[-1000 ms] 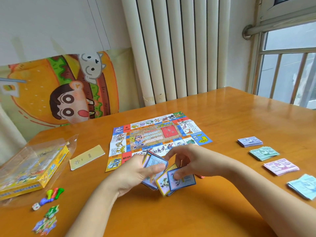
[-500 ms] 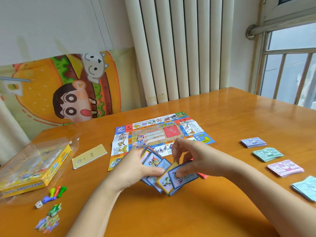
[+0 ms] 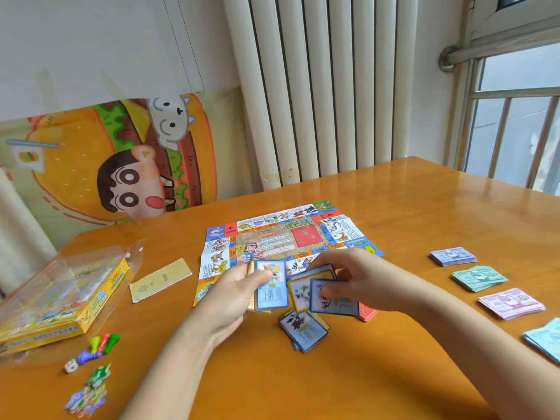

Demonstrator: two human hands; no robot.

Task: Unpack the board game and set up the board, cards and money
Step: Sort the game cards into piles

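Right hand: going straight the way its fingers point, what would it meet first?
Probably the card stack held by the left hand; the right hand, pinching cards, points left at it. Depth is unclear.

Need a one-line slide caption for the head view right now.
Left hand grips a card stack, right hand pinches fanned cards beside the unfolded board; four money piles lie alongside.

You have one game board [image 3: 281, 237], four money stacks [image 3: 478, 277] at right, one yellow box [image 3: 97, 304], one die [image 3: 71, 365], one beige leaflet [image 3: 160, 280] at left.
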